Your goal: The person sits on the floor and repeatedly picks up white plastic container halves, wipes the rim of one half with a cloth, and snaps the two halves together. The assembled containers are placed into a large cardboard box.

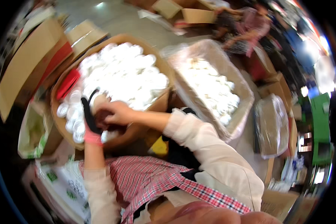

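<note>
My left hand (91, 121) wears a black and pink glove and reaches over the near left part of a large round brown container (55, 112). That container is heaped with small white round pieces (119, 71). A pale rounded piece (99, 101) sits against the gloved fingers, seemingly held there. My bare right hand (117, 112) comes across from the right and meets the left one, its fingers curled inward. Blur and the overlap of the hands hide what its fingertips grip. A red piece (68, 84) lies along the container's left inner wall.
To the right stands a plastic-lined box (242, 100) of similar white pieces. Cardboard boxes (30, 63) crowd the left, with an open bag-lined carton (35, 128) below them. Another person (250, 24) sits at the far right. A plastic-wrapped box (272, 127) stands at right.
</note>
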A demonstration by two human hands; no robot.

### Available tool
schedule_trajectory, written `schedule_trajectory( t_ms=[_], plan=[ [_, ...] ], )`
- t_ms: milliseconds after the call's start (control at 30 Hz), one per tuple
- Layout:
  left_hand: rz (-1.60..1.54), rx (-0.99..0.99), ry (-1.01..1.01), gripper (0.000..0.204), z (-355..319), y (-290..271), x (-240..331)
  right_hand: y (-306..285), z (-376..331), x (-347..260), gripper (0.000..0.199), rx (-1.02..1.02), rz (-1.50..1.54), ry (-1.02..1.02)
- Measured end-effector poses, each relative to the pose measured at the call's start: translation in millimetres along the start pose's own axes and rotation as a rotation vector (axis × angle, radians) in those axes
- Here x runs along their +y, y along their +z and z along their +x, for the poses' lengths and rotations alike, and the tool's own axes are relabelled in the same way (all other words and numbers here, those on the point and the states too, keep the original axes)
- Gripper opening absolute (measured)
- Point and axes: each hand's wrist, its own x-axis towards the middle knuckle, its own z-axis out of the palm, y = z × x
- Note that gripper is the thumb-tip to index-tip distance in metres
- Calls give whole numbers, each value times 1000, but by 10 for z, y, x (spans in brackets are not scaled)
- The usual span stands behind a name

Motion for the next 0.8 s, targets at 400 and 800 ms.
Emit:
schedule_trajectory(
  t_ms=[400,800],
  plan=[
    [-142,260,472,69,-305,137,549,-4042,-2249,-694,14,1031,-694,544],
    [169,-98,500,60,-110,239,197,-2872,-1325,-612,28,248,-582,485]
  ],
)
